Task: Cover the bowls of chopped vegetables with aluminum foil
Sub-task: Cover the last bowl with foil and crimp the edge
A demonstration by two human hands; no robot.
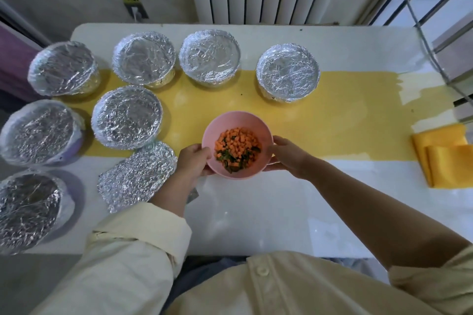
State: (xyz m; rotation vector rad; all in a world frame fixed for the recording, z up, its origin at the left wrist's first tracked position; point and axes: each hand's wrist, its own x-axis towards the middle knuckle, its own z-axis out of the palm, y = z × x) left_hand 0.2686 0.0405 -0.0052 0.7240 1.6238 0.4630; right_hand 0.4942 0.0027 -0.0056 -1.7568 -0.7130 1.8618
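Near the front centre of the table [281, 212], the uncovered pink bowl [231, 121] is held on both sides: the left hand [194, 161] grips its left wall, the right hand [288, 155] its right wall. Bare surface lies to the right and front. The bowl is round and smooth, holding diced orange and green vegetables [236, 147]. A crinkled foil sheet [138, 176] lies just left of it. Foil-covered bowls [126, 116] occupy the left and rear.

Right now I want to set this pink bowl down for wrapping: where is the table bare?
Free: the white table near the front edge, between the loose foil sheet and the yellow cloth; also the yellow strip between pink bowl and rightmost covered bowl. Crowded: the left, packed with covered bowls.
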